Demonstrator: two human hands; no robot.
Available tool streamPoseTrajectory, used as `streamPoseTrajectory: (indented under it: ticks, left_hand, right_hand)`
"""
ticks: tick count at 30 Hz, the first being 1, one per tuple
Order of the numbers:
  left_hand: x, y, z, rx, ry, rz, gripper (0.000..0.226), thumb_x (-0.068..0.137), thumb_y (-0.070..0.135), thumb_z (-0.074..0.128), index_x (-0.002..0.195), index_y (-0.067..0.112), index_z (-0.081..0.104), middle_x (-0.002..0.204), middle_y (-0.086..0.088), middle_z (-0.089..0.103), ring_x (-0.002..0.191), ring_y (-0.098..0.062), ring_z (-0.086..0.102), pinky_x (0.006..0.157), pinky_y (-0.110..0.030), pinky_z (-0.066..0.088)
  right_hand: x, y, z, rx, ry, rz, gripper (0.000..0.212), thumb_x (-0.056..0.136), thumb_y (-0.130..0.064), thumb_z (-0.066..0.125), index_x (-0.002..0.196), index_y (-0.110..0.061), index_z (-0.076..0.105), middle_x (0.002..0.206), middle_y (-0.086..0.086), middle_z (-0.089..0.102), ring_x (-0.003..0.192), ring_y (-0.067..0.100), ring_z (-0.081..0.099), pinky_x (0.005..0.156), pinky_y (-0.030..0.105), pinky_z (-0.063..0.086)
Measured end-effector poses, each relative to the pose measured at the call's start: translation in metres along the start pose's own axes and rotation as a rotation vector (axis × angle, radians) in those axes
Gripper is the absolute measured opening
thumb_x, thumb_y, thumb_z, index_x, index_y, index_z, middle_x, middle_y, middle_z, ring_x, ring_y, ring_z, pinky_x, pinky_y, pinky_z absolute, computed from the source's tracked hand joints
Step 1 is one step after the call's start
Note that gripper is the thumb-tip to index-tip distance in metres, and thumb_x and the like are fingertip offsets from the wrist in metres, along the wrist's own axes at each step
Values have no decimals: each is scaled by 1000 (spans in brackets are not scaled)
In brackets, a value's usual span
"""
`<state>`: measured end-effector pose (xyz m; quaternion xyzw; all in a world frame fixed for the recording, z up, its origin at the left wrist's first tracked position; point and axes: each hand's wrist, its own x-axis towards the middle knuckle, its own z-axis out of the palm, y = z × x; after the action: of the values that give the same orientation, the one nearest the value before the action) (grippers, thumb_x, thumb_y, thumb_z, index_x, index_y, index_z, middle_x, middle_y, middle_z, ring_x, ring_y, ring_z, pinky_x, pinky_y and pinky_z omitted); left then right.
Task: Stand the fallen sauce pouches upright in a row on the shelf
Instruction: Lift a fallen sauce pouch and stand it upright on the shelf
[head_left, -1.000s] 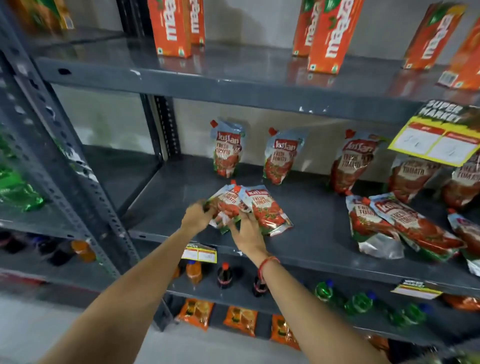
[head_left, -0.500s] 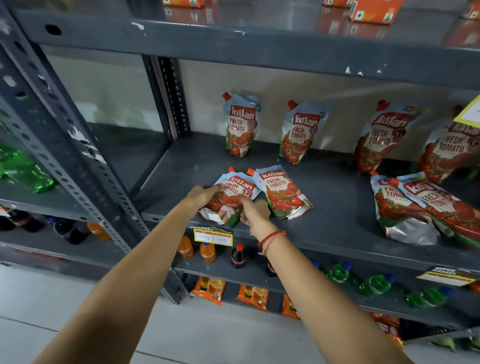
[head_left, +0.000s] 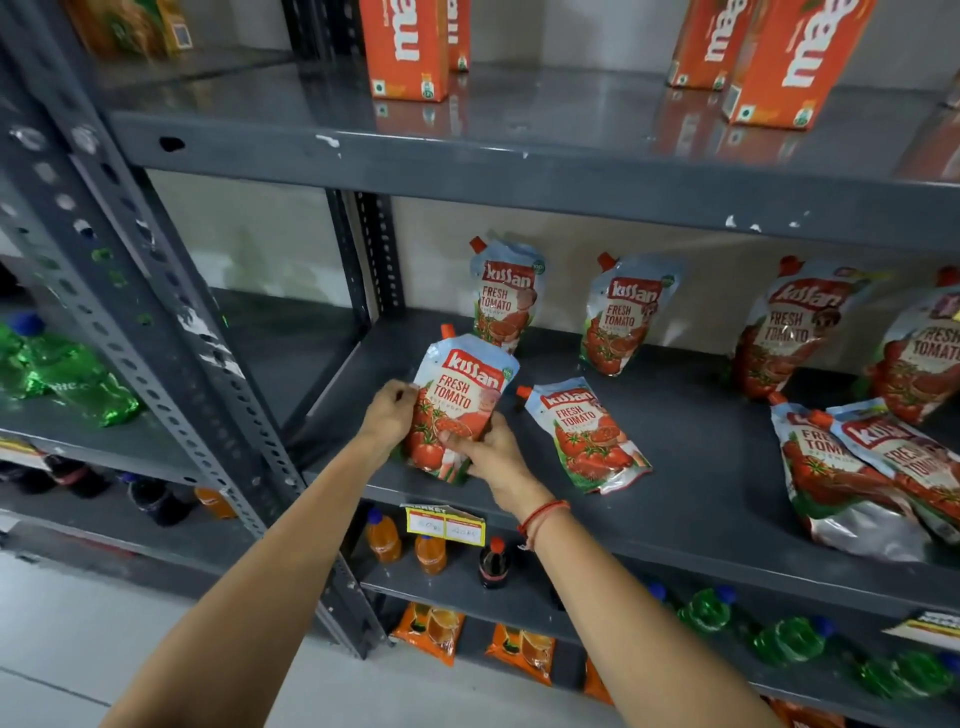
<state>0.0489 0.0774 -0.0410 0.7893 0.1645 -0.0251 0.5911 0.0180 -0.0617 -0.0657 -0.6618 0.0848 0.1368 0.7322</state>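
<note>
Held pouch (head_left: 457, 410): long axis near vertical, red cap at 12 o'clock, leaning slightly toward 11, label facing camera, base at shelf (head_left: 701, 499) front edge. Left hand (head_left: 388, 415) clasps pouch's left edge, fingers curled shut on it. Right hand (head_left: 491, 449) grips lower right, thumb pressed across front. Flat pouch (head_left: 587, 434) at 3 o'clock, just beside, cap toward 10. Back pouch (head_left: 506, 296) upright at 12 o'clock.

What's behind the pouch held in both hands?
Behind the held pouch, an upright pouch stands against the back wall; the held pouch covers its bottom left corner. The left hand and right hand grip the held pouch's lower sides.
</note>
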Motion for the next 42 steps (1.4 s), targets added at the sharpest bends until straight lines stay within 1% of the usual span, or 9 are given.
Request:
streamPoseTrajectory:
  ticks: [5, 13, 17, 20, 26, 29, 32, 37, 42]
  left_hand:
    - [1, 10, -3, -218, 92, 129, 14, 99, 17, 34, 98, 11, 46, 85, 5, 55, 76, -6, 52, 63, -19, 44]
    - [3, -16, 4, -243, 155, 215, 13, 99, 18, 34, 98, 11, 46, 97, -4, 55, 92, -16, 51, 69, -22, 45]
    - [3, -22, 7, -279, 170, 190, 15, 99, 22, 34, 100, 13, 47, 106, -10, 56, 97, -18, 52, 77, -29, 47]
    - [2, -26, 7, -300, 199, 124, 15, 98, 26, 39, 97, 16, 51, 107, -10, 59, 100, -21, 55, 89, -42, 48]
    - [-44, -19, 30, -260, 554, 282, 20, 95, 20, 46, 106, 5, 54, 103, -5, 57, 95, -16, 54, 81, -26, 42]
    - [-62, -17, 59, -94, 332, 448, 17, 94, 21, 48, 97, 7, 57, 94, -5, 61, 87, -19, 57, 75, -25, 45]
    - [-62, -11, 95, 92, 45, 469, 17, 92, 20, 52, 97, 7, 61, 93, -9, 65, 87, -23, 61, 78, -28, 45]
    - [-51, 11, 143, 26, -209, -61, 40, 89, 29, 54, 122, 7, 51, 122, -13, 62, 109, -30, 59, 97, -39, 47]
    - [-36, 24, 154, -205, -340, -387, 46, 83, 35, 61, 119, 8, 57, 114, -12, 67, 99, -29, 65, 95, -42, 51]
  right_hand:
    - [17, -29, -1, -176, 58, -259, 62, 66, -6, 82, 115, -17, 44, 123, 8, 63, 109, 16, 59, 95, 38, 50]
    - [36, -54, -13, -429, 99, -399, 56, 67, -10, 82, 115, -2, 55, 117, 13, 67, 109, 20, 62, 79, 22, 51]
    - [36, -48, -12, -465, 48, -429, 55, 70, -13, 81, 118, -5, 54, 120, 13, 66, 113, 23, 61, 94, 37, 52]
    - [33, -43, -17, -438, 23, -397, 55, 74, -16, 78, 121, -7, 52, 118, 14, 66, 105, 21, 63, 85, 30, 53]
    - [20, -44, -63, -461, 201, -407, 46, 77, -28, 75, 116, -11, 56, 102, 6, 64, 94, 20, 62, 78, 27, 50]
    - [18, -48, -95, -674, 480, -434, 33, 83, -29, 67, 109, -9, 61, 109, 12, 65, 107, 29, 58, 86, 41, 51]
    - [12, -46, -123, -971, 559, -173, 46, 87, -34, 59, 121, -4, 52, 126, 20, 54, 121, 37, 45, 95, 48, 43]
    - [1, -32, -141, -861, 419, 109, 67, 79, -51, 66, 122, -2, 53, 129, 20, 55, 120, 37, 52, 99, 42, 45]
    - [-12, -28, -146, -435, 356, 166, 39, 71, -36, 80, 94, -10, 62, 110, 13, 68, 102, 27, 65, 88, 31, 51]
